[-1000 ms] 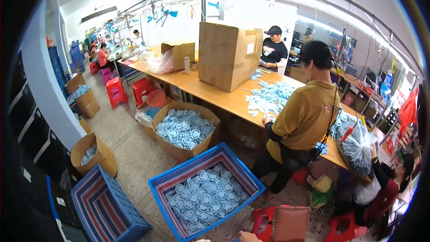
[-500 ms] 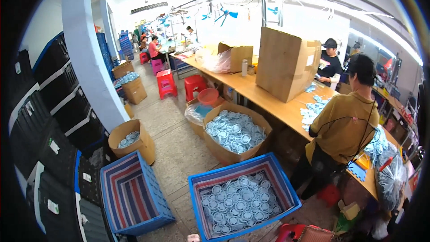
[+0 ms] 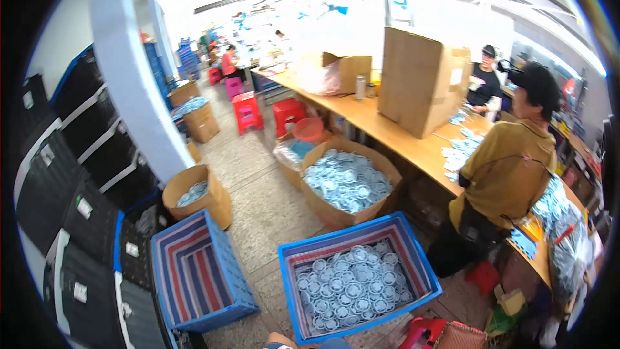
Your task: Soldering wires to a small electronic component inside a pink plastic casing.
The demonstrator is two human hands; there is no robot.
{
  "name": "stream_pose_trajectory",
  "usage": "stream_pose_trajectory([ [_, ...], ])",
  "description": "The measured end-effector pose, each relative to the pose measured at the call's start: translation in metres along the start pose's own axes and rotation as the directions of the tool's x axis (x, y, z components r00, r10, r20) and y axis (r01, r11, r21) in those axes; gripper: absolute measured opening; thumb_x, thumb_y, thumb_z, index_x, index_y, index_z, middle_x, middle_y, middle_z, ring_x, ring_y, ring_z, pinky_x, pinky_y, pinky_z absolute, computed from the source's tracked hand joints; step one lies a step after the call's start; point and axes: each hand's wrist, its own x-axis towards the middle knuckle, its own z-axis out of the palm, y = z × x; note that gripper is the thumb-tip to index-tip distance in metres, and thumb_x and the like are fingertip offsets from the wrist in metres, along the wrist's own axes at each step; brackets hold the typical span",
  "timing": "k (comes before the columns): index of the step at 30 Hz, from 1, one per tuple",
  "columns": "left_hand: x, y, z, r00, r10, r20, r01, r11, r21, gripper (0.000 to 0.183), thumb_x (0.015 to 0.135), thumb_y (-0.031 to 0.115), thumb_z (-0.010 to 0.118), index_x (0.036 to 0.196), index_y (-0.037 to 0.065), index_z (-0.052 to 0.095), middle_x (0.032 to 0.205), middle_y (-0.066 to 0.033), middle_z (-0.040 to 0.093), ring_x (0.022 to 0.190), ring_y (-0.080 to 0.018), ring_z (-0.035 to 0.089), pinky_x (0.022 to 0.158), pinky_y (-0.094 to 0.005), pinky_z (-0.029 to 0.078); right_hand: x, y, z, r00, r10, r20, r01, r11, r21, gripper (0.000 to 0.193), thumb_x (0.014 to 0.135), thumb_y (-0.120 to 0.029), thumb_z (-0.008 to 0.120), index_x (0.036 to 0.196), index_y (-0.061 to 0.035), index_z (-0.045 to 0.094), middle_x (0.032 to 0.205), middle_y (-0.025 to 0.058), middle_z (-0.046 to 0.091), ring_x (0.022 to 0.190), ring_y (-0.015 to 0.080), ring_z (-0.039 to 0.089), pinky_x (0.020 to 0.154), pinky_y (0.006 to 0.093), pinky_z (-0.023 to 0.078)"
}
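Note:
A blue crate lined with striped woven fabric stands right in front of me. Inside it lies a heap of pale blue round, ring-like pieces. At the lower edge shows a small skin-coloured patch, seemingly part of my left hand, beside a bit of blue cloth; its fingers cannot be made out. My right hand is out of view. Left of the crate sits a second blue crate with the same striped lining and no pieces visible in it. Behind, a cardboard box holds more pale blue pieces.
A smaller cardboard box with pieces stands near the pillar. Black bins are stacked at left. A long wooden table carries a tall carton. A person in a brown top stands at right; red stools stand beyond.
My view has shifted slightly, so the crates and boxes sit a little farther right in it. The person in brown has turned the head toward the left.

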Motion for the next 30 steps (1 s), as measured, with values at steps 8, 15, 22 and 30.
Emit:
stream_pose_trajectory([
  [8, 0.085, -0.049, -0.03, 0.971, 0.144, 0.19, -0.143, 0.99, -0.017, 0.012, 0.077, 0.012, 0.055, 0.083, 0.003, 0.059, 0.077, -0.0186, 0.059, 0.073, -0.0331, 0.059, 0.063, -0.0363, 0.046, 0.04, -0.077, 0.057, 0.963, 0.199, -0.181, -0.159, 0.963, 0.216, 0.03, 0.083, -0.03, 0.043, 0.11, -0.0168, 0.05, 0.112, 0.0052, 0.044, 0.103, 0.0212, 0.039, 0.086, 0.0335, 0.031],
  [15, 0.211, -0.114, -0.071, 0.833, 0.439, 0.337, -0.462, 0.887, -0.014, 0.015, 0.079, 0.017, 0.052, 0.084, 0.004, 0.057, 0.082, -0.0185, 0.058, 0.079, -0.0364, 0.055, 0.068, -0.0404, 0.044, 0.199, -0.226, 0.097, 0.901, 0.297, -0.317, -0.162, 0.907, 0.388, 0.032, 0.084, -0.031, 0.041, 0.114, -0.0194, 0.048, 0.119, 0.0031, 0.041, 0.11, 0.0193, 0.035, 0.091, 0.0324, 0.027],
  [22, 0.315, -0.184, -0.164, 0.794, 0.463, 0.394, -0.508, 0.862, 0.011, 0.017, 0.081, 0.02, 0.05, 0.083, 0.006, 0.058, 0.08, -0.0175, 0.058, 0.077, -0.0356, 0.055, 0.065, -0.0418, 0.044, 0.303, -0.372, 0.129, 0.895, 0.351, -0.274, -0.202, 0.869, 0.452, 0.034, 0.086, -0.032, 0.04, 0.117, -0.022, 0.047, 0.126, 0.001, 0.037, 0.117, 0.0174, 0.03, 0.097, 0.0314, 0.024],
  [30, 0.405, -0.274, -0.214, 0.881, 0.349, 0.319, -0.389, 0.918, 0.071, 0.018, 0.079, 0.023, 0.052, 0.083, 0.006, 0.058, 0.078, -0.0172, 0.059, 0.075, -0.035, 0.056, 0.063, -0.0416, 0.045, 0.432, -0.506, 0.141, 0.985, 0.126, -0.117, -0.081, 0.94, 0.331, 0.036, 0.087, -0.034, 0.038, 0.121, -0.025, 0.045, 0.133, -0.0014, 0.033, 0.124, 0.0152, 0.025, 0.103, 0.0302, 0.02],
])
